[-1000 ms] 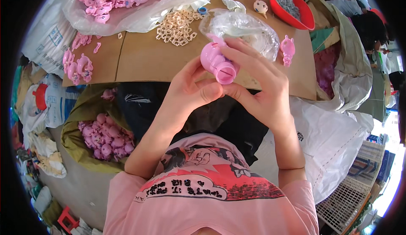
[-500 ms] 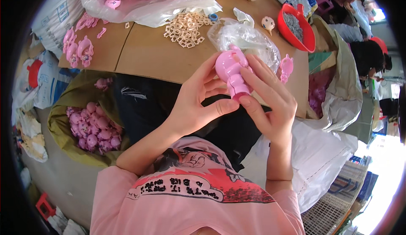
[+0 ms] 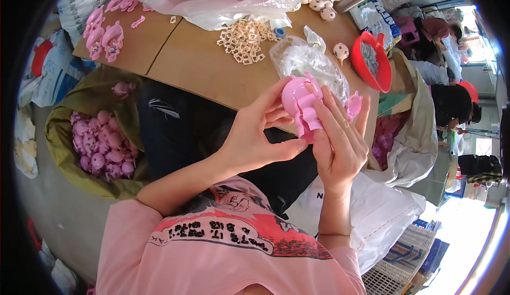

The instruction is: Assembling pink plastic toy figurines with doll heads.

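Observation:
Between my hands, over the near edge of the table, is a glossy pink plastic toy figure point(image 3: 302, 97) with a rounded head and a narrower body; a seam gap shows along its side. My left hand point(image 3: 254, 133) grips it from the left, fingers behind the head and thumb at the lower end. My right hand point(image 3: 342, 149) presses its fingers along the right side, with the little finger sticking out. Just beyond lie a crumpled clear plastic bag point(image 3: 308, 61) and a loose pink shell piece point(image 3: 354, 105).
A heap of small cream-coloured parts point(image 3: 244, 41) lies mid-table. A red scoop-shaped tray point(image 3: 386, 74) holds grey bits. Pink shells point(image 3: 113, 41) sit at left. An olive sack point(image 3: 58, 135) of pink figures stands left of my legs; a pale sack point(image 3: 419, 130) stands right.
My view has shifted. The toy figure sits slightly lower and its seam gap looks wider. My right little finger now stands away from the other fingers.

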{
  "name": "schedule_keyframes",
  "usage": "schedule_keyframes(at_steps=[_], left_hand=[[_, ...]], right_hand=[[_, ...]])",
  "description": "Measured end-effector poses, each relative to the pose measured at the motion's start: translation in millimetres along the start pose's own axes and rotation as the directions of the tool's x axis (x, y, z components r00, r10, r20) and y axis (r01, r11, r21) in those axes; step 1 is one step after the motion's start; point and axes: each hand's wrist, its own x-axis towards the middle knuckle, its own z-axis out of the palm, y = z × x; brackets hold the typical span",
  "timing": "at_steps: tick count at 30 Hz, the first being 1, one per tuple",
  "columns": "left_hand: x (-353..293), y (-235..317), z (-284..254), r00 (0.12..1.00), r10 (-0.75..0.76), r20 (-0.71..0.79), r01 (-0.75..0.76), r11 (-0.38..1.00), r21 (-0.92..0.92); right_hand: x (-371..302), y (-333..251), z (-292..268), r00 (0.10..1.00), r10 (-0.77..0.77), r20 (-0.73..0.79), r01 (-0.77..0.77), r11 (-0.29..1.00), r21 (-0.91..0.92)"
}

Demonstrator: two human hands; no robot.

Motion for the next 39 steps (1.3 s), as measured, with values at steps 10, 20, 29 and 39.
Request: schedule_keyframes(at_steps=[10,20,29,39], left_hand=[[8.3,1.9,-11.4,0.991,-0.124,-0.058,0.113,0.98,-0.164],[22.3,31.6,-42.5,0.763,-0.541,0.353,0.636,0.724,-0.267],[26.4,27.4,-65.6,0.864,-0.406,0.299,0.486,0.828,-0.279],[12.1,49.1,-47.6,0.892,-0.369,0.261,0.325,0.925,0.196]], right_hand=[[6.5,-5.3,-6.6,0.96,0.073,0.271,-0.097,0.992,0.078],[-22.6,2.8,13.6,0.977,-0.168,-0.133,0.15,0.979,-0.137],[-52.8,-18.5,21.3,0.73,0.611,0.306,-0.393,0.009,0.919],[-63.6,-21.2,17.0,0.725,0.576,0.378,-0.577,0.208,0.79]])
